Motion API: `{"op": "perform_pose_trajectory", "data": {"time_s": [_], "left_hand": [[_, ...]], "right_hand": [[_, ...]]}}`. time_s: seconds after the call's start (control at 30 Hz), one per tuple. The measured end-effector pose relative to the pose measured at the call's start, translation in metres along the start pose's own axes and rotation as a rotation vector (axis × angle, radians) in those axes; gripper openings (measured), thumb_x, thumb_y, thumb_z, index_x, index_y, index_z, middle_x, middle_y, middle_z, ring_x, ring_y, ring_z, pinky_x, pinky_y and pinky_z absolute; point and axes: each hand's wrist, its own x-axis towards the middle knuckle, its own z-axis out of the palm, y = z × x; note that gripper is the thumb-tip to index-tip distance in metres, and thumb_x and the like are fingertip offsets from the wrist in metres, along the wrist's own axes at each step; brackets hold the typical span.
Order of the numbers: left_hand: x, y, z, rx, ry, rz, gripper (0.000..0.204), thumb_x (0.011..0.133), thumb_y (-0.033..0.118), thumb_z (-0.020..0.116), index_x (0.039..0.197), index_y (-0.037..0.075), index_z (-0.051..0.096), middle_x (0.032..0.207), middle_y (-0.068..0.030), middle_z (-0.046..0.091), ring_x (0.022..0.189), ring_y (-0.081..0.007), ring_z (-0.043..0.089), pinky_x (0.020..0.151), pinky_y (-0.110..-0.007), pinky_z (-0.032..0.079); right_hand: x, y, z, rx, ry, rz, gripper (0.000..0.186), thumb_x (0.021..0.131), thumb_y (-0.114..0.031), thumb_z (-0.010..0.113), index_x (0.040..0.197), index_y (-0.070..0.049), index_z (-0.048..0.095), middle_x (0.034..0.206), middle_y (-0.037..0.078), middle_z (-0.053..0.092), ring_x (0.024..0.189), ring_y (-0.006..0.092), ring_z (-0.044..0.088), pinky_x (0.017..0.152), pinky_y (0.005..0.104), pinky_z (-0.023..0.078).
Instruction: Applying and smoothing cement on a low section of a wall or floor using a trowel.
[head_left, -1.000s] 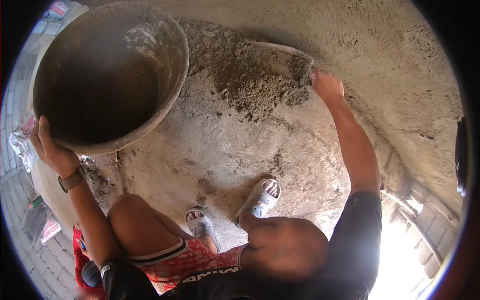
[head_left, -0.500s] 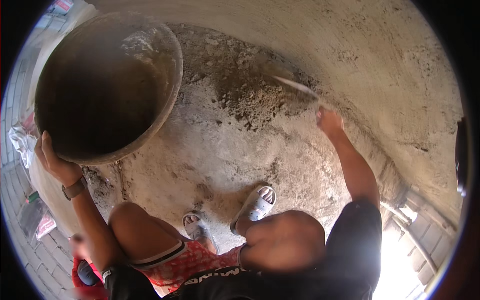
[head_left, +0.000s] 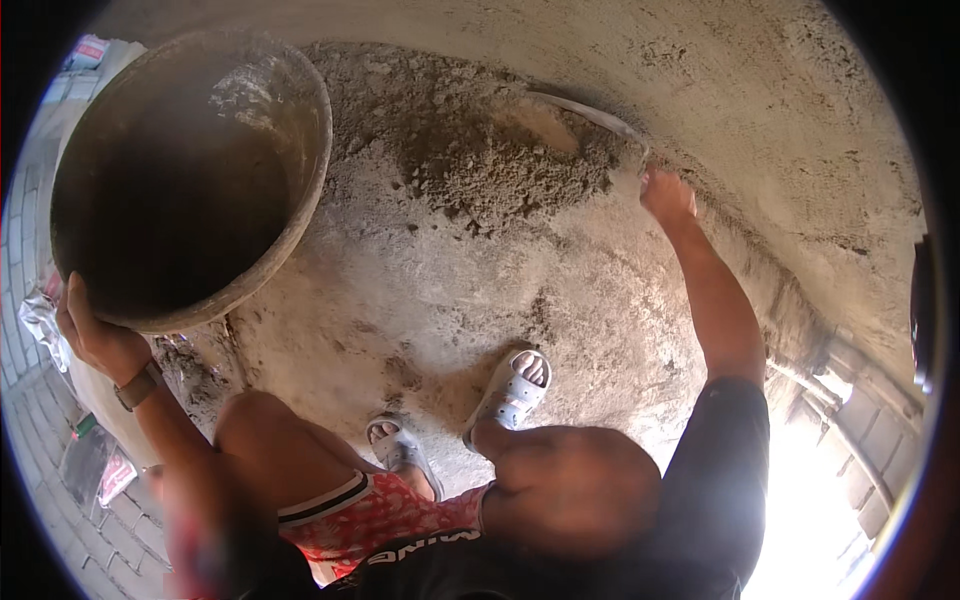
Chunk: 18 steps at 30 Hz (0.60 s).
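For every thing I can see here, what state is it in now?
Basin: tilted, inside dark, no load visible.
Left hand: gripping the basin's lower rim.
Right hand: closed on the trowel's handle.
Trowel: blade pushed into the pile.
Mortar pile: loose, crumbly, heaped on the floor.
Sandals: worn, flat on the floor.

The person wears a black short-sleeved shirt [head_left: 720, 480] and red patterned shorts [head_left: 380, 515]. A brown wristband [head_left: 137, 386] circles the left wrist. 2 pale perforated clogs [head_left: 512, 392] cover the feet.
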Motion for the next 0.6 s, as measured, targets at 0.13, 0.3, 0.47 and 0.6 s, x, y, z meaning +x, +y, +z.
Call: {"op": "perform_pose_trajectory", "data": {"time_s": [0.13,0.3,0.47,0.6], "left_hand": [[0.009,-0.013,-0.024,0.663,-0.119,0.6,0.032,0.08,0.009,0.059,0.111,0.0,0.056,0.105,-0.015,0.054,0.096,-0.027,0.055,0.082,-0.035,0.046],[0.001,-0.008,-0.019,0.714,-0.145,0.767,0.034,0.081,0.004,0.057,0.115,0.004,0.054,0.105,-0.0131,0.053,0.097,-0.0258,0.054,0.084,-0.033,0.045],[0.002,-0.007,-0.014,0.731,-0.136,0.787,0.036,0.08,0.003,0.057,0.116,0.005,0.054,0.104,-0.0133,0.053,0.097,-0.0263,0.055,0.084,-0.033,0.045],[0.002,-0.004,-0.008,0.744,-0.125,0.796,0.036,0.08,0.004,0.057,0.116,0.005,0.053,0.104,-0.0133,0.053,0.097,-0.026,0.055,0.084,-0.033,0.045]], "right_hand": [[-0.031,0.013,0.028,-0.013,0.037,-0.081,0.023,0.082,-0.016,0.053,0.104,-0.008,0.054,0.079,0.018,0.063,0.07,0.0303,0.064,0.057,0.0401,0.054],[-0.048,0.013,-0.007,-0.019,0.058,-0.119,0.019,0.083,-0.016,0.052,0.1,-0.009,0.056,0.076,0.016,0.063,0.062,0.0249,0.064,0.049,0.0377,0.053],[-0.014,-0.012,-0.024,-0.07,0.207,-0.242,0.019,0.087,-0.017,0.047,0.103,-0.009,0.056,0.074,0.014,0.063,0.057,0.023,0.063,0.046,0.0363,0.053],[-0.003,-0.038,-0.036,-0.017,0.175,-0.2,0.02,0.087,-0.017,0.048,0.105,-0.01,0.054,0.073,0.014,0.063,0.059,0.0233,0.063,0.049,0.0366,0.053]]}}
